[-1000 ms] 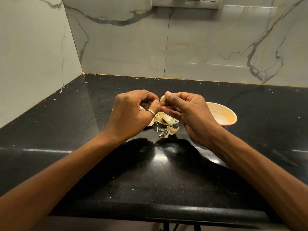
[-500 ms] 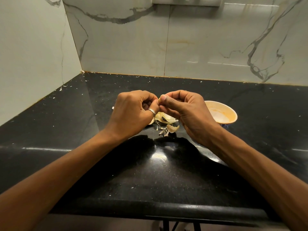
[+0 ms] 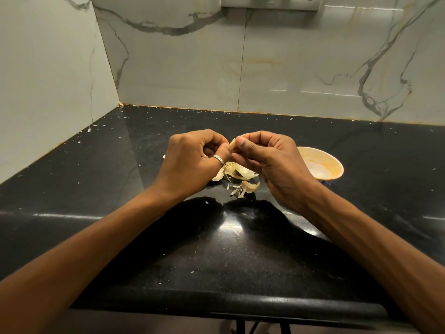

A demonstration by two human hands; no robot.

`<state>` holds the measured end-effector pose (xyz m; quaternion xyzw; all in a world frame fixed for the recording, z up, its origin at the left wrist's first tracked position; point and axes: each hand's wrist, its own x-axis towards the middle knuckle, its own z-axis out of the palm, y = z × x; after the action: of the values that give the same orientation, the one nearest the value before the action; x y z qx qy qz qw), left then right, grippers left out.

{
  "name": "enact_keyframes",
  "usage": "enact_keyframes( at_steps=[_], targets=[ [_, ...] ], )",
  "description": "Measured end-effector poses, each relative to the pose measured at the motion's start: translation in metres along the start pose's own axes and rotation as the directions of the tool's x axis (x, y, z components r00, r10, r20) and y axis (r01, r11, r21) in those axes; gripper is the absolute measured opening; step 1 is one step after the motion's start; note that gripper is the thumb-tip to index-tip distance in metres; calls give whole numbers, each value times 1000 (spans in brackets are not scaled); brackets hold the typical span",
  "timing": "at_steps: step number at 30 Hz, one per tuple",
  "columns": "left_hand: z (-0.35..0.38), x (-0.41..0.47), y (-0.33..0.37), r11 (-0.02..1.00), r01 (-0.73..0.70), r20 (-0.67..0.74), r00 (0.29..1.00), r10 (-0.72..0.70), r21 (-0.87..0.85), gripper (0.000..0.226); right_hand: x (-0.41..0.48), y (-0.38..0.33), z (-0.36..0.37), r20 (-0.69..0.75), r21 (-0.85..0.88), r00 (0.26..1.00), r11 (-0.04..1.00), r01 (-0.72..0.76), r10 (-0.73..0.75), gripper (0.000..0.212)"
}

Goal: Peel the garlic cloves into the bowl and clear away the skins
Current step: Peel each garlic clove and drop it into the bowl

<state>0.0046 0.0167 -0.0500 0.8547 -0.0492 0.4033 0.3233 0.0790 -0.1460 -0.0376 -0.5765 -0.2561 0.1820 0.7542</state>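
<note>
2 hands are staying together: left hand (image 3: pixel 192 162) and right hand (image 3: pixel 272 162) are both pinching 1 garlic clove (image 3: pixel 232 147) above the shed skins (image 3: pixel 240 174). Its skin flap is lifting again, so peeling is advancing. The bowl (image 3: pixel 334 160) is waiting beside the right hand.

Corner counter, veined tile walls, warm light.
Black polished countertop (image 3: pixel 115 213) has a rounded front edge, carries scattered pale specks and shows a bright glare patch near its centre. Glossy white back wall (image 3: pixel 289 68) and left wall (image 3: pixel 48 68), both grey-veined, meet at the corner. White switch panel (image 3: pixel 272 3) at top edge.
</note>
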Motion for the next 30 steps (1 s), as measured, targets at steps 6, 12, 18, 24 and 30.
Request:
enact_keyframes(
  at_steps=[6, 12, 18, 24, 30],
  targets=[
    [0, 2, 1, 971, 126, 82, 990, -112, -204, 23, -1, -3, -1, 13, -28, 1000, 999, -22, 23, 13],
    [-4, 4, -3, 974, 84, 143, 988, -54, -210, 20, -1, -3, -3, 24, -120, 1000, 993, -2, 5, 14],
    [-9, 18, -3, 965, 121, 205, 976, -73, -232, 15, 2, -5, -7, 14, -111, 1000, 994, 13, -12, 19],
    [-17, 31, -7, 966, 137, 371, 928, -46, -221, 13, 3, -3, -7, 6, -119, 1000, 993, 14, -13, 17],
    [-13, 28, -13, 968, 88, 403, 915, 14, -234, 10, 3, -1, -7, 7, -153, 1000, 988, 14, -13, 17]
  ],
)
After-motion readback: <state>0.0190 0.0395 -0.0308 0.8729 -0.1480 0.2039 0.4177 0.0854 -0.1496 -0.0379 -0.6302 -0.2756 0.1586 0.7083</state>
